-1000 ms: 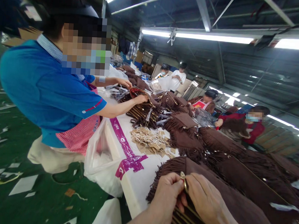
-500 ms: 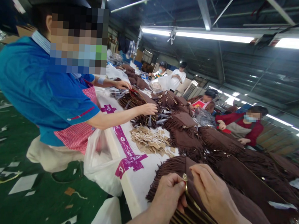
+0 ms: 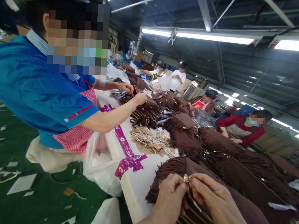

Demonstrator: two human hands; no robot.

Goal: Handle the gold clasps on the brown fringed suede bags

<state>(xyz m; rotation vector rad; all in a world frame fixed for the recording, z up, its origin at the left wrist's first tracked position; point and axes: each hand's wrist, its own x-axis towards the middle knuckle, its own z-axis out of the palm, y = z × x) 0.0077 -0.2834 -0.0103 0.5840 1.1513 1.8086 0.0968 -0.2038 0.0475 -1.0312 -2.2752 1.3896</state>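
A stack of brown fringed bags [image 3: 199, 168] with gold zippers lies at the near end of the table. My left hand [image 3: 168, 198] is closed at the stack's near edge, thumb and fingers pinching the end of one gold zipper [image 3: 193, 202]. At that end a small shiny gold metal piece [image 3: 185, 178] sticks up between my hands. My right hand [image 3: 214, 192] is closed too, its thumb and forefinger pinched against the zipper just right of the metal piece. The fingertips partly hide what they grip.
Brown paper tags with white strings [image 3: 150, 138] lie heaped on the white table [image 3: 137, 188] beside purple tape [image 3: 129, 162]. More fringed bags [image 3: 236, 176] spread to the right. A co-worker in blue [image 3: 52, 97] handles bags at left. A white plastic bag [image 3: 98, 169] hangs by the table edge.
My right hand has moved left and down, its fingers closing at the zipper end beside my left hand. My left hand stays nearly still. The co-worker's near hand has shifted left.
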